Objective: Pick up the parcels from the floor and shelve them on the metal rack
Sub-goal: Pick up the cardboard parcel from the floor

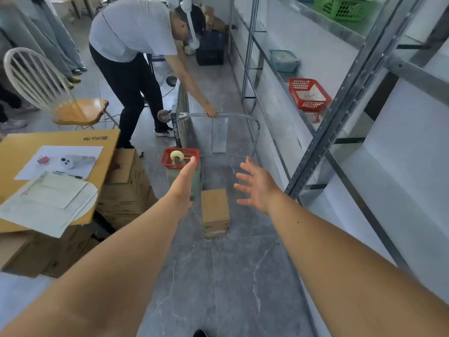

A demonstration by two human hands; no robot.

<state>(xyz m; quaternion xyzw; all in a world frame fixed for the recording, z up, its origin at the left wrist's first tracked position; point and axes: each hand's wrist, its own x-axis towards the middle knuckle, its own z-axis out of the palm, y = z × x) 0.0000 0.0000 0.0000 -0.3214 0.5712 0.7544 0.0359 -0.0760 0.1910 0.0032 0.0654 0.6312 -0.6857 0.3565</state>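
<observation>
Far left: white spindle-back chair with a wooden seat [58,93], then a tan cardboard-topped counter [104,142] carrying loose white papers [48,200]. Beneath and beside it, a stack of brown cardboard cartons [126,188] crowding the left edge of the aisle. Beyond, a bystander in a white shirt [131,30] bent over, gripping a grey metal trolley handle [233,115], blocking the far end.

Centre now. Left hand [187,176] stretched forward, fingers [193,161] held together and empty, reaching over toward a red plastic mesh basket holding a roll of tape [181,158]. Just right of that wrist and below it: the small brown cardboard parcel [215,210], lying on the grey marbled tile floor [218,276], long axis running near to far. Sitting between both hands, lower than either, nothing on top of it.

Right hand [257,186], fingers [243,177] spread wide, empty, hovering just right of the parcel. Probably equally near; a two-handed scoop downward looks likeliest.

Far right: grey slotted-steel metal rack [345,98], bare lower shelves, another red mesh basket [308,93] farther along, a green one [342,7] up top. Upright post close by, worth minding on the lift.
</observation>
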